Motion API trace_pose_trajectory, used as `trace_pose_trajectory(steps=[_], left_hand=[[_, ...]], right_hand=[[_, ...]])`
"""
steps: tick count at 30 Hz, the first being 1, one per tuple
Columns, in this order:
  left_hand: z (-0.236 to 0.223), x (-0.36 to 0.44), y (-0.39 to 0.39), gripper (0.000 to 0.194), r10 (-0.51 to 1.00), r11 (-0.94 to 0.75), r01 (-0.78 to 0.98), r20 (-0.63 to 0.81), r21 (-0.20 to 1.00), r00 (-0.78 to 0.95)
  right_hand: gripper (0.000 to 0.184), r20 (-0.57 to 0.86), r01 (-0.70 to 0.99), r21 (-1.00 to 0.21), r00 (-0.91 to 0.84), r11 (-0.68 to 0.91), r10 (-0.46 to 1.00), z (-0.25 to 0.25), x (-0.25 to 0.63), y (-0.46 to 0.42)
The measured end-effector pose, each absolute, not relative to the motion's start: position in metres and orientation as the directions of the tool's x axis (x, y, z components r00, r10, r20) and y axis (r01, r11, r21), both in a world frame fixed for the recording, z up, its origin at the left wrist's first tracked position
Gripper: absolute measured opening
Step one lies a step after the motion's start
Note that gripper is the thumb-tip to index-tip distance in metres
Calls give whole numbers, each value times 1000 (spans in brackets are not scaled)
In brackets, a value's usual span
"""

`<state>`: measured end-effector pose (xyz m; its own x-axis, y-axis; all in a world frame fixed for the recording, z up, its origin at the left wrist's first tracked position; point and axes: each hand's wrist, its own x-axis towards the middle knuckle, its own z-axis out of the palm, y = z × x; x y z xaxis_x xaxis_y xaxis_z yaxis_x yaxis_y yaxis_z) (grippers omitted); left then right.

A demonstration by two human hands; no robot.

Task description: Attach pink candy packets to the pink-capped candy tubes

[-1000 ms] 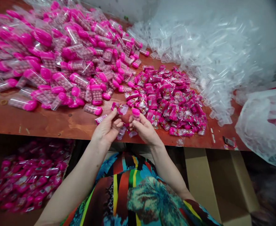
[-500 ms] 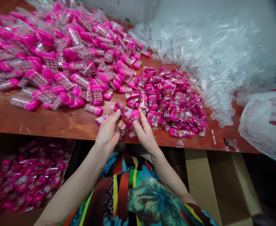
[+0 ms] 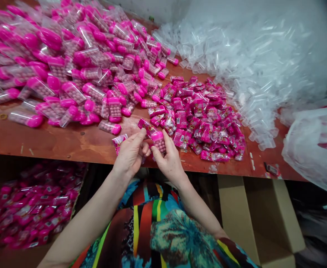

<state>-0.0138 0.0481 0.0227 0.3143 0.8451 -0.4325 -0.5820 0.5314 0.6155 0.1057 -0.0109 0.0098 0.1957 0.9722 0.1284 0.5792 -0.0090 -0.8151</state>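
Note:
My left hand (image 3: pixel 131 154) pinches a pink printed sleeve (image 3: pixel 146 126) between thumb and fingers above the table's front edge. My right hand (image 3: pixel 167 158) grips a small clear container (image 3: pixel 159 141) with a pink cap and pale pink balls inside. The sleeve's open end meets the container's capped end, so the two touch between my hands. Another pink wrapper (image 3: pixel 118 141) lies on the table just left of my left hand.
A big heap of filled pink-capped containers (image 3: pixel 68 63) covers the table's left. Pink wrapped packs (image 3: pixel 199 119) lie in the middle, clear empty containers (image 3: pixel 250 56) at the right, a plastic bag (image 3: pixel 317 145) far right. Below stand a box of finished packs (image 3: pixel 32 208) and a cardboard box (image 3: pixel 264 216).
My hands have come together. The sleeve, held apart from the container a second ago, now sits over the container's capped end, and the container has tilted toward the left hand.

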Motion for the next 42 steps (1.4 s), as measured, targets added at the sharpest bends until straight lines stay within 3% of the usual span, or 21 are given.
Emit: trace_pose_trajectory(steps=[10, 17, 20, 23, 28, 35, 42], left_hand=[[19, -16, 45, 29, 834, 549, -562, -448, 619, 321], [16, -17, 43, 29, 799, 601, -455, -478, 657, 364], [17, -21, 45, 31, 760, 645, -410, -488, 644, 429], [19, -24, 49, 31, 751, 655, -437, -468, 616, 465], [16, -23, 48, 29, 741, 664, -439, -454, 605, 495], [10, -12, 32, 30, 708, 698, -357, -520, 621, 478], [8, -17, 25, 33, 700, 637, -241, -419, 732, 578]], right_hand=[[67, 191, 578, -810, 92, 104, 977, 0, 100, -17], [72, 110, 523, -851, 85, 50, 990, -1, 100, -19], [72, 75, 364, -931, 99, 34, 992, -1, 101, -19], [62, -13, 81, -996, 106, -21, 994, -2, 104, -21], [51, -193, -243, -952, -2, -187, 981, -6, 108, -23], [51, -197, -270, -951, 144, -153, 970, -8, 102, -19], [49, -314, -475, -831, -29, -289, 949, -12, 114, -16]])
